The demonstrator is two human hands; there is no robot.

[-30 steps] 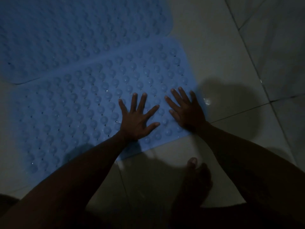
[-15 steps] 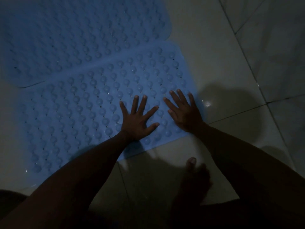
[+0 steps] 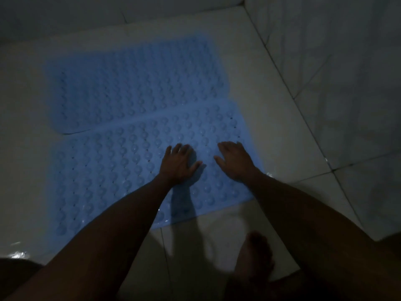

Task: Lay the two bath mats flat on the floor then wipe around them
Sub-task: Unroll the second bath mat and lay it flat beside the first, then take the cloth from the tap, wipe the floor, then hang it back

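Observation:
Two blue bath mats covered in round bumps lie flat side by side on a pale tiled floor. The near mat [image 3: 104, 170] reaches from lower left to right; the far mat [image 3: 130, 83] lies just behind it, their long edges overlapping or touching. My left hand [image 3: 179, 164] rests palm down on the near mat, fingers together and pointing away. My right hand [image 3: 235, 160] rests palm down near that mat's right end, fingers relaxed. Neither hand holds anything. The room is dim.
My bare foot [image 3: 255, 255] stands on the tile in front of the near mat. A tiled wall [image 3: 347, 61] rises on the right and another wall runs along the back. Wet glints show on the floor [image 3: 282, 127] at lower left and beside the mat's right edge.
The view has pulled back and tilted up, so both mats show whole. My fingers, spread wide before, have drawn together, and both hands sit a little farther onto the near mat.

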